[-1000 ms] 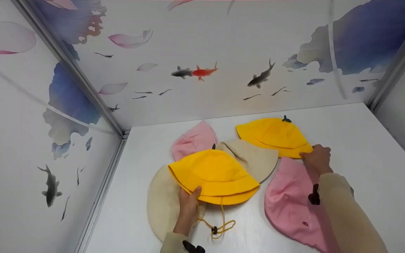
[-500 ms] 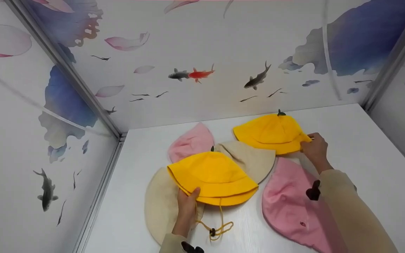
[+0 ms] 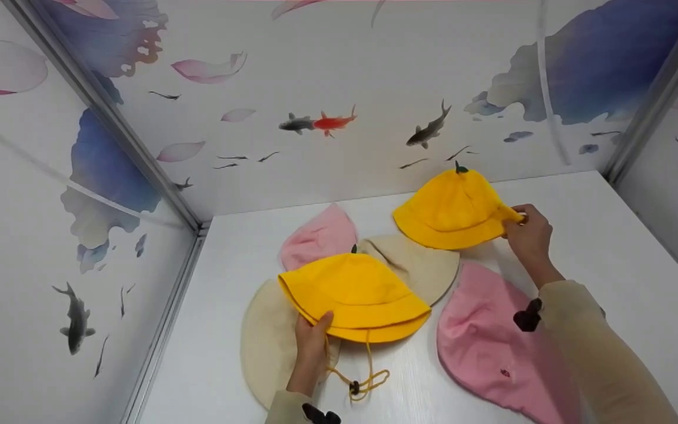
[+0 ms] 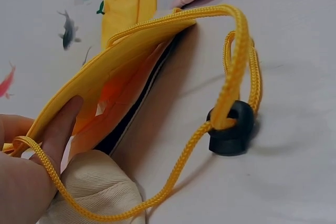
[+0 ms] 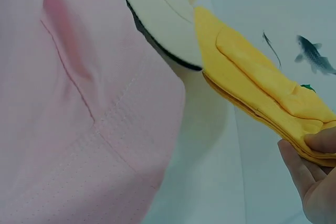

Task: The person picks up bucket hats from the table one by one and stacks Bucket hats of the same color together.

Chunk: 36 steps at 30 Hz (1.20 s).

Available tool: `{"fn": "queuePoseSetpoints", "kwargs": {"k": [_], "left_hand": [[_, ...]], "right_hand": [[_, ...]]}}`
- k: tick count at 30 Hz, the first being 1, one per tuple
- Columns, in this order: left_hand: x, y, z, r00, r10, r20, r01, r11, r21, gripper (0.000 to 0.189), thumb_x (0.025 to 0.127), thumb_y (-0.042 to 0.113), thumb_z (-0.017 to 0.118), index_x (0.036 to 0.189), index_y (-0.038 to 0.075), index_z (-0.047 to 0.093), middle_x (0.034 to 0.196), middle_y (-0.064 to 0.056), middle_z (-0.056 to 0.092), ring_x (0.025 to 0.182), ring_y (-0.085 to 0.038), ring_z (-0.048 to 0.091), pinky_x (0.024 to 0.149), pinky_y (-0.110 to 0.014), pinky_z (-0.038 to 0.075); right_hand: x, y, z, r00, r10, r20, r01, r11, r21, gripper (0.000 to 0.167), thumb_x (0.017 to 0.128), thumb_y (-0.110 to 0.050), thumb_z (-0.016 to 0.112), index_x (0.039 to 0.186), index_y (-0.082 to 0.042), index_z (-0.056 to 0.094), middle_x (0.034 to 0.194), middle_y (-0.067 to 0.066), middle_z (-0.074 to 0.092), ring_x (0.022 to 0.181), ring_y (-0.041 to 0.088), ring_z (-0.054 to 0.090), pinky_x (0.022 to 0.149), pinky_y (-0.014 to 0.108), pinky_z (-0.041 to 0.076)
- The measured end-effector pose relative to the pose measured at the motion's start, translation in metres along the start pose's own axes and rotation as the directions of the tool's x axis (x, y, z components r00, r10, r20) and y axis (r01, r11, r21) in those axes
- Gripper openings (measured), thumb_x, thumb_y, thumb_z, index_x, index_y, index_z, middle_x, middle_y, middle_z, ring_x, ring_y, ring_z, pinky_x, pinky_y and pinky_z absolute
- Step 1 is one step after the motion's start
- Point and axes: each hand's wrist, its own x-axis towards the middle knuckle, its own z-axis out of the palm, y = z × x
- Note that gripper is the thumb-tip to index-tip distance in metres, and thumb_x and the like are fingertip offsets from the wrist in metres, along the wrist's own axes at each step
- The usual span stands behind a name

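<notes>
Left fingers [image 4: 62, 124] tight on brim, near yellow hat [image 3: 354, 285] — right fingers [image 5: 294, 163], right brim, far yellow hat [image 3: 457, 203].

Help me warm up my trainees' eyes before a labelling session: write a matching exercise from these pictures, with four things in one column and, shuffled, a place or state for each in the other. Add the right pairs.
Things
1. left hand
2. nearer pink hat
3. right hand
4. cord stopper

Place or state
A. grips the brim of the farther yellow hat
B. black, on a yellow cord
C. holds the brim of the nearer yellow hat
D. partly hidden by the right sleeve in the head view

Right pairs: 1-C, 2-D, 3-A, 4-B
</notes>
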Motion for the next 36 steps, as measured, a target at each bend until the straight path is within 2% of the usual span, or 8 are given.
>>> {"fn": "queuePoseSetpoints", "kwargs": {"k": [3,5,10,15,18,23,36], "left_hand": [[0.0,0.001,0.0,1.0,0.005,0.006,-0.005,0.999,-0.041,0.054,0.1,0.011,0.057,0.149,0.002,0.037,0.15,-0.017,0.047,0.135,-0.027,0.047,0.12,-0.046,0.035],[0.0,0.001,0.0,1.0,0.01,0.007,-0.01,0.998,-0.065,0.051,0.102,0.013,0.054,0.148,0.001,0.038,0.149,-0.017,0.047,0.133,-0.025,0.048,0.119,-0.045,0.036],[0.003,0.003,0.0,0.999,-0.003,0.044,0.01,0.985,-0.169,0.051,0.106,0.02,0.044,0.152,0.002,0.032,0.155,-0.016,0.04,0.142,-0.024,0.04,0.123,-0.043,0.031],[0.004,0.004,-0.001,0.994,0.022,0.108,0.007,0.966,-0.257,0.056,0.109,0.033,0.033,0.156,0.004,0.023,0.162,-0.012,0.03,0.149,-0.023,0.029,0.127,-0.042,0.02],[0.005,0.004,-0.002,0.992,0.031,0.12,0.004,0.96,-0.281,0.059,0.11,0.038,0.029,0.158,0.004,0.019,0.163,-0.012,0.027,0.15,-0.023,0.025,0.127,-0.042,0.017],[0.004,0.004,-0.002,0.994,0.028,0.11,0.004,0.959,-0.282,0.063,0.11,0.042,0.026,0.159,0.004,0.015,0.165,-0.012,0.025,0.152,-0.025,0.023,0.127,-0.042,0.018],[0.004,0.002,-0.001,0.997,0.036,0.066,-0.019,0.969,-0.248,0.065,0.11,0.044,0.023,0.157,-0.001,0.02,0.162,-0.019,0.029,0.148,-0.025,0.029,0.126,-0.043,0.02]], "right_hand": [[-0.001,-0.007,0.0,1.0,-0.018,-0.011,0.018,1.0,0.003,0.033,0.101,-0.011,0.054,0.131,0.002,0.055,0.128,0.026,0.061,0.093,0.026,0.066,0.063,0.001,0.047],[-0.002,-0.012,0.001,0.999,-0.036,-0.022,0.036,0.999,0.01,0.032,0.1,-0.011,0.055,0.13,0.001,0.057,0.125,0.025,0.062,0.084,0.016,0.065,0.064,0.002,0.048],[-0.008,-0.025,0.002,0.992,-0.109,-0.067,0.111,0.993,0.027,0.026,0.099,-0.01,0.059,0.122,0.001,0.062,0.117,0.024,0.066,0.073,0.003,0.06,0.063,0.003,0.048],[-0.017,-0.042,0.003,0.979,-0.176,-0.105,0.181,0.983,0.039,0.022,0.098,-0.009,0.061,0.117,0.002,0.064,0.112,0.023,0.068,0.074,0.005,0.061,0.063,0.003,0.049],[-0.023,-0.053,0.001,0.969,-0.21,-0.126,0.219,0.974,0.061,0.021,0.097,-0.008,0.061,0.114,0.002,0.065,0.107,0.024,0.069,0.071,0.004,0.061,0.063,0.005,0.05],[-0.034,-0.068,-0.002,0.965,-0.232,-0.126,0.245,0.965,0.098,0.02,0.096,-0.009,0.061,0.113,0.002,0.065,0.105,0.022,0.068,0.071,0.003,0.062,0.064,0.009,0.053],[-0.063,-0.097,0.0,0.965,-0.251,-0.07,0.259,0.95,0.173,0.022,0.098,-0.011,0.063,0.116,0.001,0.063,0.109,0.017,0.066,0.08,0.007,0.066,0.072,0.016,0.058]]}}
